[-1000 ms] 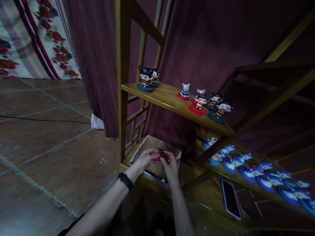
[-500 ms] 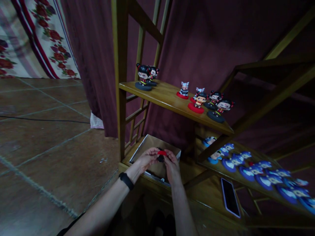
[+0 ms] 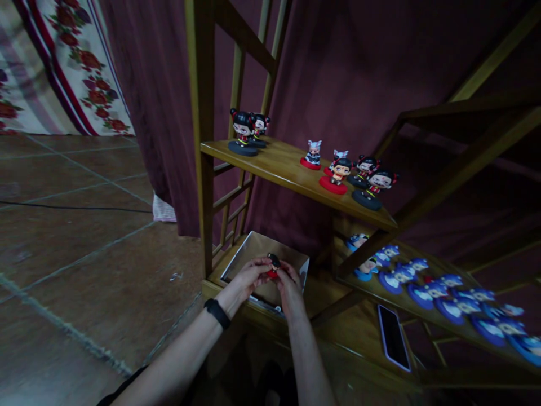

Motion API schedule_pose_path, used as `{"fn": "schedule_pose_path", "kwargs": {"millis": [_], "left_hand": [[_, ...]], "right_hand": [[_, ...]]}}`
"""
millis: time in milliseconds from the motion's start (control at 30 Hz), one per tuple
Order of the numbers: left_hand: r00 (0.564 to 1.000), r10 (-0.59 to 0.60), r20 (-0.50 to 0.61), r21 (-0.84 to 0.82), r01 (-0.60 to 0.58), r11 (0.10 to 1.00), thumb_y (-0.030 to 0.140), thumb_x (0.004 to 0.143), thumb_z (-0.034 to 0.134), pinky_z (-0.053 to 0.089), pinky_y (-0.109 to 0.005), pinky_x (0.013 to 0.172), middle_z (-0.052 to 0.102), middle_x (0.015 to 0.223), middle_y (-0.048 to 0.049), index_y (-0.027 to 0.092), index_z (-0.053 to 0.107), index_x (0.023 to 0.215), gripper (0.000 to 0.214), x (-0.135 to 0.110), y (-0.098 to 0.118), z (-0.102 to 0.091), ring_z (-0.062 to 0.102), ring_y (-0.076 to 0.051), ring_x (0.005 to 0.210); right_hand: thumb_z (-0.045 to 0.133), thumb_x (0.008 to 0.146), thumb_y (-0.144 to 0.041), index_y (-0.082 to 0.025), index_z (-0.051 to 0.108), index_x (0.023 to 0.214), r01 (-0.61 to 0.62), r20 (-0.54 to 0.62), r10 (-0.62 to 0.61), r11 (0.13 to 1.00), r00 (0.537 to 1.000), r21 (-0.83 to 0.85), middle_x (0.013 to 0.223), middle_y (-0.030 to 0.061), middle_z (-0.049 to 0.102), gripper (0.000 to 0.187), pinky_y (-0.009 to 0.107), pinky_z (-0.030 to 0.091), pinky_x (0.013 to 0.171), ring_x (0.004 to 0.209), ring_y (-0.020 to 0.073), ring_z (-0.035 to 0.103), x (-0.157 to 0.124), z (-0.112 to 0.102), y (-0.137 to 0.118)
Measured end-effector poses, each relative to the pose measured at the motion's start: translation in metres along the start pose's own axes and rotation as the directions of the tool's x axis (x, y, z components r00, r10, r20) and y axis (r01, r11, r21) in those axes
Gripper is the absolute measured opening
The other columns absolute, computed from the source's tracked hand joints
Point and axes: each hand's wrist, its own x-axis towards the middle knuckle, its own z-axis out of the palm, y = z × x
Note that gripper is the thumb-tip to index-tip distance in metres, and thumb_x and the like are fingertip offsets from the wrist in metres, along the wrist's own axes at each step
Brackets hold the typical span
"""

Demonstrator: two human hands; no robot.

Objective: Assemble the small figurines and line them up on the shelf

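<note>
Both hands hold one small figurine with black hair and a red base, upright with its head on top. My left hand grips it from the left, and my right hand from the right; fingers hide part of its body. Below them is an open cardboard box on the low shelf board; its inside is partly covered by my hands. On the shelf above stand several figurines, among them a black-haired one on a red base and a pair on dark bases at the left end.
The wooden shelf has an upright post at left and slanting bars at right. Several blue figurines line a lower right board. A phone lies on the lowest board. A dark curtain hangs behind.
The figurine has been turned over in my hands: its red base was on top and now faces down, with the black-haired head up. The view has shifted slightly.
</note>
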Motion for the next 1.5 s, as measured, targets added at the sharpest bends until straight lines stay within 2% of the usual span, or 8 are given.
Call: {"fn": "schedule_pose_path", "kwargs": {"millis": [167, 333, 467, 600, 800, 1000, 1167, 1500], "left_hand": [[0.997, -0.024, -0.071, -0.059, 0.020, 0.998, 0.011, 0.061, 0.070, 0.045, -0.018, 0.048, 0.064, 0.064, -0.0017, 0.014, 0.059, 0.079, 0.021, 0.002, -0.002, 0.002, 0.058, -0.009, 0.050], [0.998, -0.025, -0.063, -0.025, 0.024, 0.999, 0.007, 0.063, 0.067, 0.048, -0.019, 0.053, 0.065, 0.067, -0.0028, 0.012, 0.062, 0.073, 0.013, 0.001, -0.002, 0.001, 0.059, -0.009, 0.054], [0.999, -0.002, -0.042, 0.022, 0.003, 1.000, 0.006, 0.059, 0.069, 0.050, -0.021, 0.060, 0.067, 0.071, -0.0045, 0.011, 0.064, 0.073, 0.017, 0.000, -0.003, 0.001, 0.061, -0.010, 0.059], [0.999, 0.030, -0.032, 0.061, -0.028, 0.998, 0.009, 0.055, 0.073, 0.049, -0.021, 0.059, 0.066, 0.067, -0.0036, 0.011, 0.063, 0.070, 0.018, -0.001, -0.004, 0.001, 0.060, -0.010, 0.057], [0.997, 0.039, -0.065, 0.082, -0.033, 0.996, 0.008, 0.055, 0.072, 0.050, -0.021, 0.055, 0.066, 0.063, -0.0037, 0.010, 0.062, 0.065, 0.015, 0.002, -0.009, 0.000, 0.060, -0.010, 0.052], [0.998, -0.011, -0.069, 0.012, 0.012, 1.000, 0.003, 0.060, 0.068, 0.053, -0.023, 0.060, 0.068, 0.073, -0.0070, 0.010, 0.063, 0.070, 0.013, 0.002, -0.009, -0.002, 0.064, -0.013, 0.060], [0.997, -0.040, -0.065, 0.020, 0.042, 0.999, 0.005, 0.064, 0.066, 0.054, -0.025, 0.060, 0.068, 0.070, -0.0075, 0.010, 0.063, 0.072, 0.010, 0.001, -0.007, -0.001, 0.064, -0.014, 0.057], [0.996, -0.037, -0.082, 0.017, 0.038, 0.999, 0.006, 0.060, 0.070, 0.054, -0.026, 0.061, 0.068, 0.073, -0.0080, 0.011, 0.059, 0.076, 0.020, 0.003, -0.011, -0.003, 0.065, -0.015, 0.058]], "right_hand": [[0.065, 0.063, -0.032, -0.020, 0.061, 0.083, -0.032, -0.009, 0.032, 0.999, 0.999, -0.010, 0.088, 0.0032, 0.066, 0.024, 0.034, 0.049, 0.074, 0.080, 0.0176, 0.061, -0.002, 0.002, -0.003], [0.068, 0.058, -0.030, -0.020, 0.061, 0.073, -0.080, -0.038, 0.077, 0.993, 0.996, -0.082, 0.080, 0.0001, 0.065, 0.019, 0.029, 0.048, 0.071, 0.075, 0.0152, 0.059, 0.001, -0.001, 0.000], [0.067, 0.058, -0.031, -0.020, 0.060, 0.069, -0.097, -0.064, 0.089, 0.987, 0.994, -0.127, 0.077, -0.0013, 0.064, 0.016, 0.028, 0.048, 0.068, 0.072, 0.0141, 0.058, 0.003, -0.002, 0.003], [0.067, 0.057, -0.032, -0.019, 0.058, 0.065, -0.093, -0.074, 0.083, 0.985, 0.994, -0.148, 0.072, -0.0020, 0.063, 0.017, 0.028, 0.048, 0.067, 0.068, 0.0136, 0.058, 0.004, -0.003, 0.004], [0.067, 0.057, -0.033, -0.018, 0.058, 0.064, -0.075, -0.093, 0.057, 0.976, 0.994, -0.204, 0.069, -0.0013, 0.062, 0.018, 0.027, 0.047, 0.064, 0.066, 0.0135, 0.057, 0.006, -0.007, 0.010], [0.065, 0.058, -0.031, -0.019, 0.061, 0.065, -0.081, -0.113, 0.068, 0.990, 0.991, -0.117, 0.071, -0.0004, 0.064, 0.015, 0.028, 0.048, 0.064, 0.068, 0.0145, 0.058, 0.002, -0.005, 0.005], [0.064, 0.057, -0.030, -0.019, 0.060, 0.067, -0.104, -0.124, 0.090, 0.988, 0.988, -0.114, 0.072, -0.0004, 0.064, 0.015, 0.027, 0.048, 0.060, 0.064, 0.0141, 0.058, 0.001, -0.006, 0.004], [0.063, 0.058, -0.031, -0.020, 0.059, 0.067, -0.098, -0.099, 0.083, 0.983, 0.992, -0.155, 0.072, -0.0016, 0.063, 0.014, 0.025, 0.046, 0.058, 0.063, 0.0130, 0.056, 0.003, -0.009, 0.007]]}}
